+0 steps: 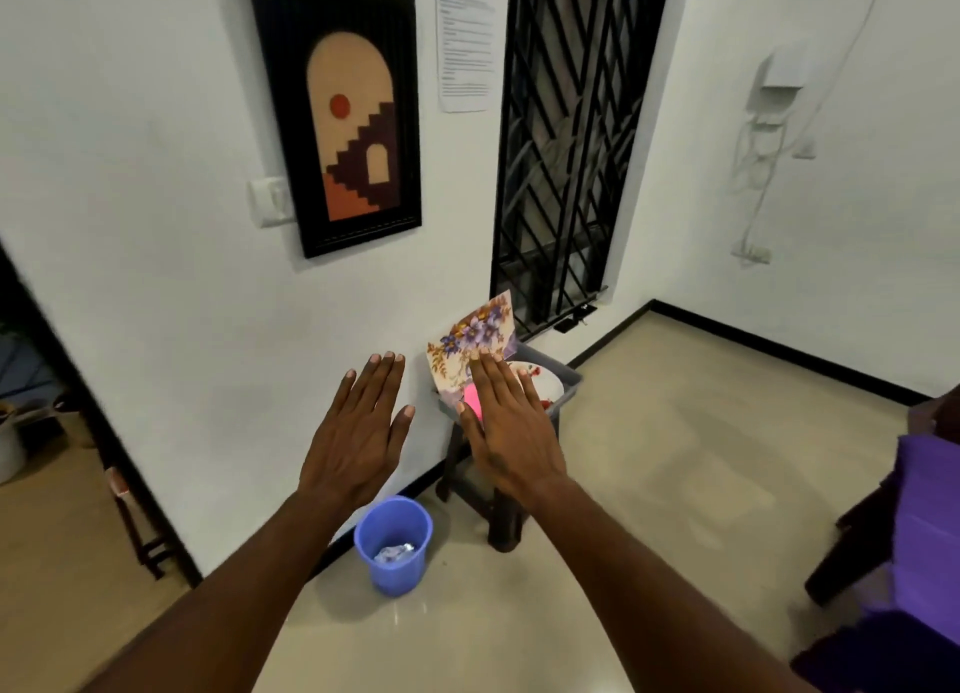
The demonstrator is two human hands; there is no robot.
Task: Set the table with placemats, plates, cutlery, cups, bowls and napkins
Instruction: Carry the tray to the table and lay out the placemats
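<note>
Both my hands are stretched forward with straight fingers and hold nothing. My left hand (358, 427) hovers in front of the white wall. My right hand (506, 425) is in front of a grey bin (566, 380) that stands on a dark stool (488, 495) by the wall. A floral placemat (470, 336) sticks up out of the bin. A white plate with a red pattern (540, 380) and something pink (471, 396) lie in it, partly hidden by my right hand.
A blue bucket (393, 542) with crumpled foil stands on the floor below my left hand. A purple-covered table and dark chair (914, 526) are at the right edge. A barred window (566, 136) and a framed picture (348, 115) are on the wall.
</note>
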